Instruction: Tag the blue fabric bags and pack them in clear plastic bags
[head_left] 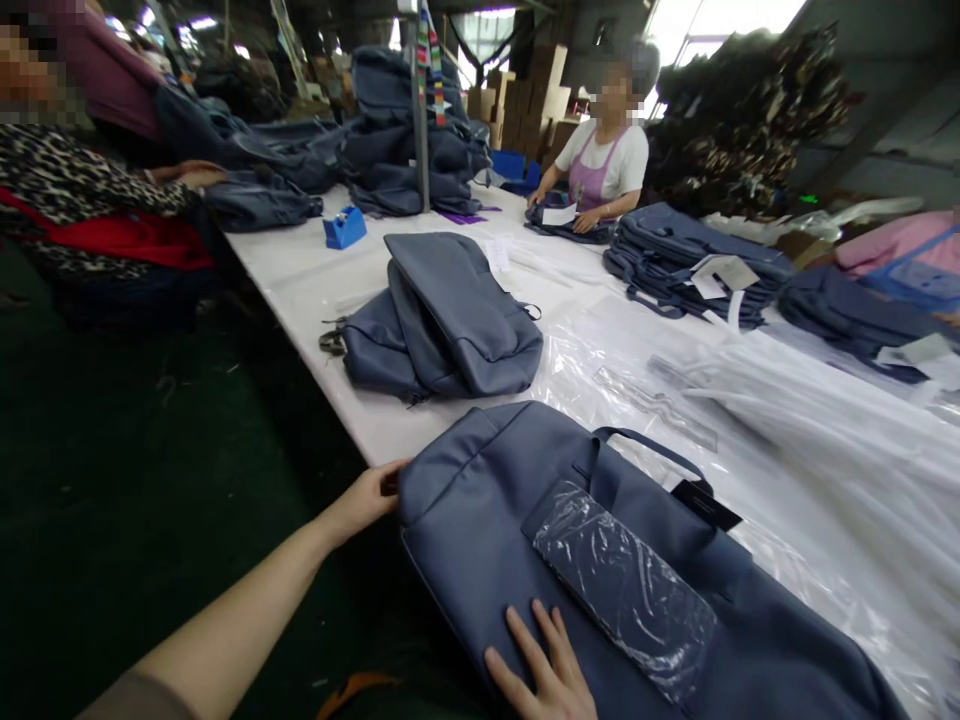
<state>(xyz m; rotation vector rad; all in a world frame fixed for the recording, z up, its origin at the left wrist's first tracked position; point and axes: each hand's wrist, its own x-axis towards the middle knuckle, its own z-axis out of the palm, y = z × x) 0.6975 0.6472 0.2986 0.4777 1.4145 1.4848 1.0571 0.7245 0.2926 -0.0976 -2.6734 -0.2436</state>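
Note:
A large dark blue duffel bag (480,540) lies on its side along the near edge of the table, its carry handle on the far side. My left hand (367,505) grips the bag's left end, with the fingertips partly hidden behind it. Spread flat on the bag's near face is my right hand (547,670), fingers apart and holding nothing. Beside it on the bag rests a dark flat piece in clear plastic wrap (626,590). A black hang tag (705,505) sticks out by the handle.
Folded blue bags (457,320) lie just beyond on the white table (292,290). Clear plastic bags (810,410) spread to the right. A blue tape dispenser (345,228), a metal post (421,130) and stacked bags (690,255) stand farther off. Several other people (611,150) are around the table.

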